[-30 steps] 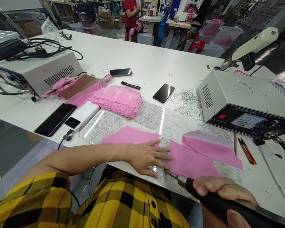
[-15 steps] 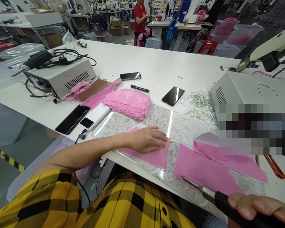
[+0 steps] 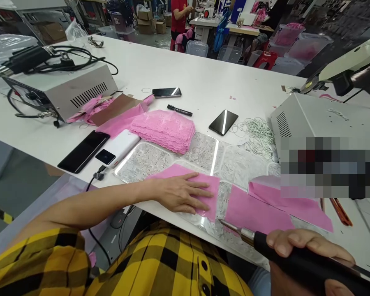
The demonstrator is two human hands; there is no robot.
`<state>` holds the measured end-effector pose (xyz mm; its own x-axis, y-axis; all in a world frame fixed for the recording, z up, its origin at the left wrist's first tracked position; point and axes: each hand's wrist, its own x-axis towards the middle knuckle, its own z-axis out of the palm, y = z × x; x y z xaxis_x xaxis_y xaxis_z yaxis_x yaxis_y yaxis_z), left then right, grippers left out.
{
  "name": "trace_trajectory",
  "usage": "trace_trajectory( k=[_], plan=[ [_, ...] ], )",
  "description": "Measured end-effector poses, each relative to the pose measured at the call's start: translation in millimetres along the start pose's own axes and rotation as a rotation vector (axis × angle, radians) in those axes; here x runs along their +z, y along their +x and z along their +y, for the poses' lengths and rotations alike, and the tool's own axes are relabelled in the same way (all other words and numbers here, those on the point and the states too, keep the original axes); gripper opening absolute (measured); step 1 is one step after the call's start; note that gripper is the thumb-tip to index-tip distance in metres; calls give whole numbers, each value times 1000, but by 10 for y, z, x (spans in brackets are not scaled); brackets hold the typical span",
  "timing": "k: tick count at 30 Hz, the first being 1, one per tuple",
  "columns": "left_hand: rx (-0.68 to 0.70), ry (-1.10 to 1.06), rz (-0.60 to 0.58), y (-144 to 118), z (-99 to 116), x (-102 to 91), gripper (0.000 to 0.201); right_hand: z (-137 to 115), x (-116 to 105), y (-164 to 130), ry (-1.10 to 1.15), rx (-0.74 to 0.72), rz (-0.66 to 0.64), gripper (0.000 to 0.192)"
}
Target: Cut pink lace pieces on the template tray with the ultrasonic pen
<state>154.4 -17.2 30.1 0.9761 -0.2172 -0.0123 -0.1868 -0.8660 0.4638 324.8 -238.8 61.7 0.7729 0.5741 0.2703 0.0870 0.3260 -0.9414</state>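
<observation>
Fabric piece (image 3: 208, 187) is pressed flat under the splayed left hand (image 3: 180, 193); hot-knife handle (image 3: 299, 263) is gripped by the right hand (image 3: 302, 246); the blade tip should be guided steadily along the edge.

- Pink fabric piece (image 3: 210, 183), flat on the glass plate (image 3: 142, 161) at the near desk edge, under the left hand
- Black-handled cutting tool (image 3: 296, 261), metal tip low beside a second pink piece (image 3: 255, 213)

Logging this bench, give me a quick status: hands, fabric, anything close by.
Left hand flat on pink fabric piece. Right hand gripping black-handled hot cutter, tip beside second pink piece. Glass plate underneath.
</observation>
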Motion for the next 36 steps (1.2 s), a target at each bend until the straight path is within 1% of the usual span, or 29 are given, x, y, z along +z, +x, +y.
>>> trace_trajectory(
  k=[3, 8, 11, 15, 19, 24, 29, 34, 36],
  plan=[
    [14, 12, -15, 9, -9, 4, 41, 32, -30, 19, -21, 1, 6, 20],
    [1, -17, -16, 14, -8, 0, 40, -1, 0, 16, -42, 21, 21, 18],
    [4, -50, 15, 18, -15, -2, 39, 14, 15, 18, -20, 19, -6, 20],
    [46, -61, 65, 25, -37, 3, 37, 47, 48, 21, 27, 10, -29, 22],
    [48, -89, 94, 32, -53, 15, 35, 31, 81, 18, 19, 26, -24, 20],
    [65, -97, 127, 35, -70, 23, 34, 12, 75, 27, 39, 8, -67, 19],
    [81, -78, 111, 38, -88, 2, 34, 29, 92, 23, 47, 20, -71, 17],
    [41, -91, 24, 57, -102, -17, 34, 25, 124, 54, -3, -23, -84, 12],
    [64, -83, 44, 71, -107, -16, 33, 10, 139, 58, -7, -47, -114, 12]
  ],
)
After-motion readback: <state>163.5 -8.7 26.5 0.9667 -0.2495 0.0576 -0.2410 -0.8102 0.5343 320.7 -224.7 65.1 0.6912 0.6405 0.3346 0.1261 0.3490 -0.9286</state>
